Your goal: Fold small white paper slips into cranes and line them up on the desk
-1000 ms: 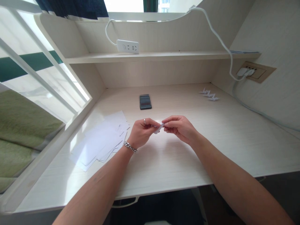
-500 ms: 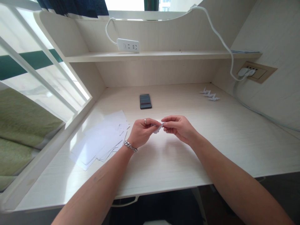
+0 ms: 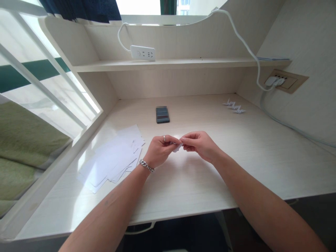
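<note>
Centrally, in the head view, folded paper point(image 3: 178, 147): a small white piece pinched between both hands over the desk point(image 3: 262, 150), nearer the wearer than the dark phone point(image 3: 162, 114) and a little to its right.
Left hand point(image 3: 159, 150): thumb and forefinger grasp the paper's left part; a ring point(image 3: 164, 138) sits on one finger and a chain bracelet point(image 3: 146, 165) round the wrist.
Right hand point(image 3: 201, 144): thumb and forefinger nip the paper's upper right tip, the other fingers curled in below.
Loose sheets point(image 3: 115, 150): a white overlapping spread, left of the phone and nearer the wearer.
Paper figures point(image 3: 234, 107): a few small white folded shapes with pointed ends, in a slanting row well to the phone's right.
Shelf point(image 3: 183, 64): beyond the phone, carrying a white power strip point(image 3: 143, 53) above and slightly left of it, and a thin flat item point(image 3: 273, 58) far to its right.
Wall socket point(image 3: 296, 81): far right of the phone, with white plugs point(image 3: 271, 81) pushed in.
Lettering: the phone's screen is pixelated and unreadable; any marks on the power strip are too small to read.
</note>
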Available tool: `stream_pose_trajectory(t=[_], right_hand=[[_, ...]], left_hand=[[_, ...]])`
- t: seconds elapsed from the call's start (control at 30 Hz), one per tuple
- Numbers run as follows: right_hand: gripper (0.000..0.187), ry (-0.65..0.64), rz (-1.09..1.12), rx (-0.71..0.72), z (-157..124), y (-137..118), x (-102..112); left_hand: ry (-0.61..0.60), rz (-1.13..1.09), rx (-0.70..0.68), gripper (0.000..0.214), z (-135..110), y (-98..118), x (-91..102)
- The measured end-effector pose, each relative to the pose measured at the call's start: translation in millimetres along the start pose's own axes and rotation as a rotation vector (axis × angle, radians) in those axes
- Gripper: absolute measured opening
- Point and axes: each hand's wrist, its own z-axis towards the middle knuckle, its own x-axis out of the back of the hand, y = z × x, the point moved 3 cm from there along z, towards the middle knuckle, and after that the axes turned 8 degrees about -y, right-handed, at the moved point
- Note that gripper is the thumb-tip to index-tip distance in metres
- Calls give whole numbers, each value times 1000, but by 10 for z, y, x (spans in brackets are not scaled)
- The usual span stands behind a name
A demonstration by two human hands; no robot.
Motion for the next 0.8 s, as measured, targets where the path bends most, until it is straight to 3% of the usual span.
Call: stream_pose_trajectory(t=[0.27, 0.6, 0.8], right_hand=[[27, 43, -47, 6, 11, 31, -2], [22, 96, -149, 98, 39, 42, 27], [15, 137, -331, 184, 37, 21, 0]], left_hand=[[-72, -142, 80, 17, 35, -45, -3], [-37, -436, 200, 29, 29, -39, 34], [-8, -252, 195, 25, 40, -74, 47]])
